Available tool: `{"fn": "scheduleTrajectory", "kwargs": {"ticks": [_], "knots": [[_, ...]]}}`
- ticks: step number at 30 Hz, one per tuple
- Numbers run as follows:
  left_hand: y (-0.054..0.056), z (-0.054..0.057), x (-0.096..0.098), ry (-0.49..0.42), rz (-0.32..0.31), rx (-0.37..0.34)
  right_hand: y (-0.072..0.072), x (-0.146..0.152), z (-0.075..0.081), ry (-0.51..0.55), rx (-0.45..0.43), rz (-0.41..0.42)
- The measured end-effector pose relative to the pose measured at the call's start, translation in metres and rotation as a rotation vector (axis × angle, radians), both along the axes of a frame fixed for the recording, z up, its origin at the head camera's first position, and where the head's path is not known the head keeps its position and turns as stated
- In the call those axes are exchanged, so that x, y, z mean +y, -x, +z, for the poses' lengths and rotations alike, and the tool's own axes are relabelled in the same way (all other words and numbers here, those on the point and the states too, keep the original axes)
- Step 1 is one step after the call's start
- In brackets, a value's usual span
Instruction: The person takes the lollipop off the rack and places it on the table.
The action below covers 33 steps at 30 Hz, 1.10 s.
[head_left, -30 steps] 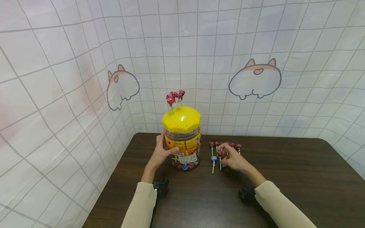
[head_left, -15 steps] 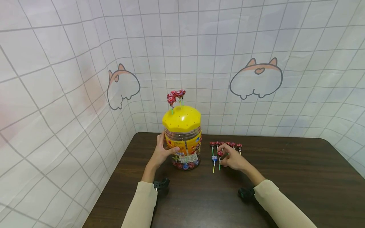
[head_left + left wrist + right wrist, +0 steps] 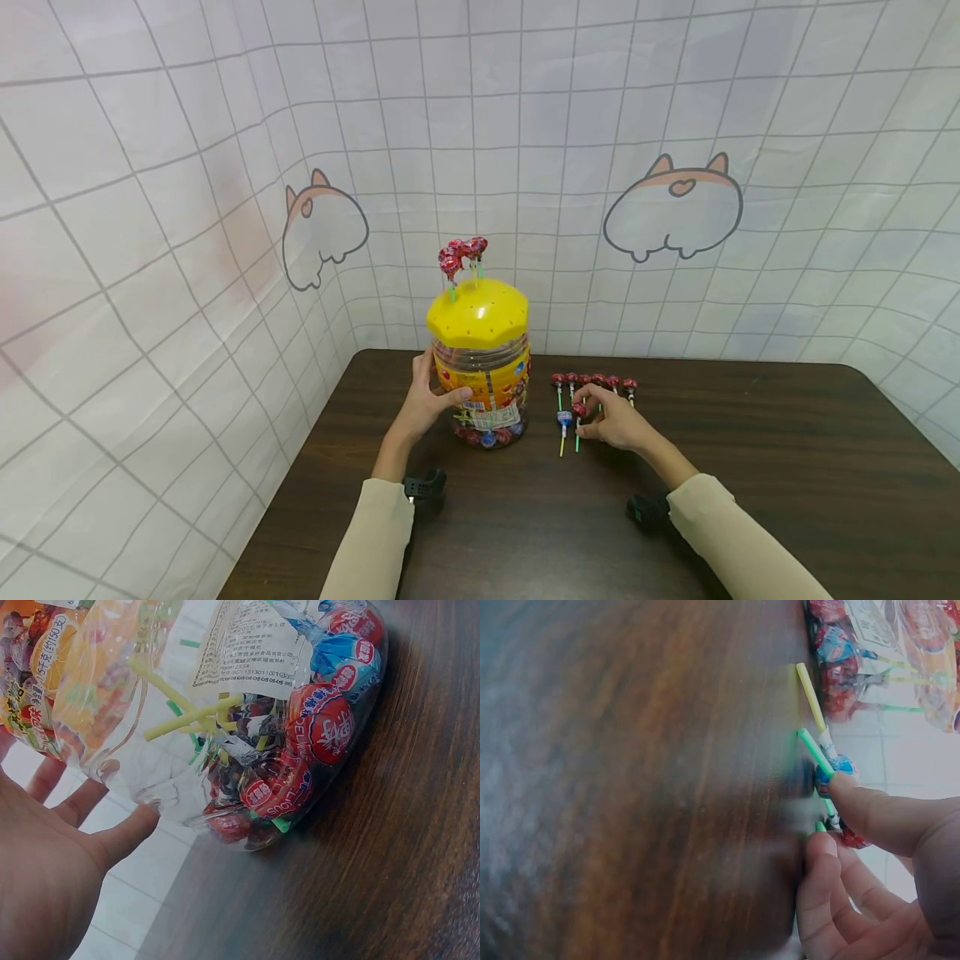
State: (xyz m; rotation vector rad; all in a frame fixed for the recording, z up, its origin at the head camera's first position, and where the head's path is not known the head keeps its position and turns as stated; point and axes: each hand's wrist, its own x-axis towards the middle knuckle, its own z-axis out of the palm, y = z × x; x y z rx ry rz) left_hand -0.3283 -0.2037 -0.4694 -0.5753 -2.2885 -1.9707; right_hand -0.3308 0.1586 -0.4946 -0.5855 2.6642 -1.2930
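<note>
A clear plastic candy jar (image 3: 487,375) with a scalloped yellow lid (image 3: 480,315) stands on the table at centre left. My left hand (image 3: 427,402) holds its left side, thumb across the front label, the other fingers partly hidden behind. Several red-wrapped lollipops (image 3: 451,262) stick up from holes in the lid. Wrapped candies (image 3: 321,724) and loose sticks show in the jar's base in the left wrist view. To the right, my right hand (image 3: 617,418) pinches a red lollipop (image 3: 579,409) by its green stick (image 3: 815,752), close over the table. A blue-wrapped lollipop (image 3: 564,417) lies just left of it.
Several red lollipops (image 3: 612,382) lie in a row behind my right hand, partly covered by it. The dark wooden table (image 3: 525,525) reaches back to a white grid-patterned cloth (image 3: 555,192). Dark bands circle both wrists.
The red lollipop in my right hand has shifted slightly, its green stick's lower end moving a little left and nearer. My left hand and the jar hold their place.
</note>
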Motion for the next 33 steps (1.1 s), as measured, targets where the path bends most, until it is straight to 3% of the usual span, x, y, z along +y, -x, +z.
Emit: {"fn": "scheduleTrajectory", "kwargs": {"ticks": [2, 9, 12, 25, 32, 33], "knots": [[-0.001, 0.003, 0.000, 0.001, -0.006, -0.009, 0.000, 0.000, 0.000, -0.015, 0.014, -0.008], [-0.021, 0.028, 0.004, -0.019, -0.023, -0.016, 0.000, -0.001, 0.003, -0.041, 0.026, -0.026], [-0.022, 0.030, 0.004, -0.022, -0.022, -0.016, -0.001, -0.002, 0.004, -0.046, 0.024, -0.033], [-0.022, 0.028, 0.004, -0.013, -0.020, -0.020, -0.001, -0.002, 0.005, -0.065, 0.013, -0.033], [0.000, -0.001, -0.001, -0.006, 0.003, 0.001, -0.001, 0.000, 0.004, -0.047, 0.012, -0.003], [0.000, -0.001, 0.000, -0.009, 0.003, 0.005, -0.001, 0.001, 0.004, -0.041, 0.010, 0.000]]}}
